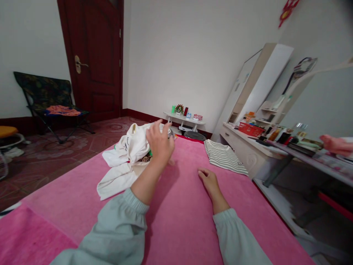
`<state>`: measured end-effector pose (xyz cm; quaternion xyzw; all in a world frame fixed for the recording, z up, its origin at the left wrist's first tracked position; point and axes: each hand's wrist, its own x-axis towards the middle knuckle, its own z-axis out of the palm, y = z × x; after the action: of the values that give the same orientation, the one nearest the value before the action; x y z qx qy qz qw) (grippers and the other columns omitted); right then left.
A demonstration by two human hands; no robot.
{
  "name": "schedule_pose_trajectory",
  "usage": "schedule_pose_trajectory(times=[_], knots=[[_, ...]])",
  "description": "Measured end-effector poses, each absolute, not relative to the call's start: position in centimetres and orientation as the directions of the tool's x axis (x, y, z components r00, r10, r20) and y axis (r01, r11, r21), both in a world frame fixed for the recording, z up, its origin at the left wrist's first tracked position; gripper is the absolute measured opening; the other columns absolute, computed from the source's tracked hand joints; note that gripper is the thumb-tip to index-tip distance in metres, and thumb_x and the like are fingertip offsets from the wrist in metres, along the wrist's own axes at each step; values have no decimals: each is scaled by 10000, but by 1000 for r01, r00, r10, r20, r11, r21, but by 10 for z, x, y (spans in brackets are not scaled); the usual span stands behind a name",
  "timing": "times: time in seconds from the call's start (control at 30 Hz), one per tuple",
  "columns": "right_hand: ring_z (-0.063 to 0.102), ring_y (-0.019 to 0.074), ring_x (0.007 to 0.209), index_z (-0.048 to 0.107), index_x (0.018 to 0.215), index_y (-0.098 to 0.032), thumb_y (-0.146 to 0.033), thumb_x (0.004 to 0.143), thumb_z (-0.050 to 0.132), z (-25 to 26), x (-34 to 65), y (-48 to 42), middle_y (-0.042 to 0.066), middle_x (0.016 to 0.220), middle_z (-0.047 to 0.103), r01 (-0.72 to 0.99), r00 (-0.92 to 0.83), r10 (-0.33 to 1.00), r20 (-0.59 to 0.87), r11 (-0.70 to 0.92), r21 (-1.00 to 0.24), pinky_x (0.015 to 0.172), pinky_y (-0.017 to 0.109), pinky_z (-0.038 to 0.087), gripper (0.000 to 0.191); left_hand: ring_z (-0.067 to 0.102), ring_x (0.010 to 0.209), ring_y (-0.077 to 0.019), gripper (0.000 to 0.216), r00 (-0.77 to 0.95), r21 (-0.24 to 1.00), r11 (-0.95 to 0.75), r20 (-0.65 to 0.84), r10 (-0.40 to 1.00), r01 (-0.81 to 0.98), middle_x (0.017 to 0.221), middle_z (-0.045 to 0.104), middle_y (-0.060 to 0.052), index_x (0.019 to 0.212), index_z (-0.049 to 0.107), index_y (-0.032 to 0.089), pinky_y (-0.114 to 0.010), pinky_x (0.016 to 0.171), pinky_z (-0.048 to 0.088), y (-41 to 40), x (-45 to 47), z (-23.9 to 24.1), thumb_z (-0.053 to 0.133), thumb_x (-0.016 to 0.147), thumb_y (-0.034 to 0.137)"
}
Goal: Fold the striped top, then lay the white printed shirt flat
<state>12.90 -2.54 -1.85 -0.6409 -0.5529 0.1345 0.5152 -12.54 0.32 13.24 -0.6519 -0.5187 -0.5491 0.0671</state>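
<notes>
While the folding chair (49,99) stands back by the door, a heap of white clothes (127,154) is seen at the far left of the pink bed (179,213). The left hand (160,141) is raised over the heap, fingers (165,129) spread, nothing pinched. The reaching step is judged to be in hand; a closing grasp is called for. The right hand (209,182) is laid flat, fingers together, near a striped shirt (224,156).

No lettering legible, apparently.
</notes>
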Motion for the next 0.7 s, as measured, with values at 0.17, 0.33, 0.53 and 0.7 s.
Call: schedule_pose_trajectory(times=[0.17, 0.33, 0.53, 0.7], knots=[[668, 228, 937, 741, 872, -177, -286, 719, 575, -17, 126, -28, 85, 965, 737, 658, 306, 853, 422, 131, -742, 921, 388, 492, 250, 255, 1378, -363, 769, -438, 657, -93, 595, 674, 749, 1506, 258, -185, 1417, 276, 185, -529, 1082, 279, 42, -169, 112, 653, 753, 273], [655, 211, 960, 741, 860, -184, -256, 733, 562, -14, 124, -30, 82, 999, 725, 692, 268, 863, 429, 137, -709, 929, 367, 486, 231, 490, 1206, -378, 894, -426, 689, -37, 488, 762, 724, 1462, 315, -217, 1449, 191, 170, -504, 968, 431, 52, -168, 91, 686, 724, 338], [649, 203, 970, 742, 869, -180, -238, 738, 561, -13, 124, -31, 83, 1011, 719, 727, 251, 868, 429, 124, -676, 939, 355, 478, 231, 566, 1129, -374, 938, -480, 779, -17, 403, 780, 627, 1309, 519, -225, 1486, 84, 120, -481, 895, 484, 50, -170, 93, 642, 748, 271], [658, 228, 952, 744, 846, -182, -311, 719, 600, -16, 123, -27, 79, 977, 733, 623, 306, 858, 413, 148, -768, 936, 387, 479, 232, 475, 1268, -261, 743, -354, 773, -333, 567, 744, 540, 1437, 449, -108, 1460, 272, 148, -346, 1041, 406, 44, -154, 111, 524, 761, 134]])
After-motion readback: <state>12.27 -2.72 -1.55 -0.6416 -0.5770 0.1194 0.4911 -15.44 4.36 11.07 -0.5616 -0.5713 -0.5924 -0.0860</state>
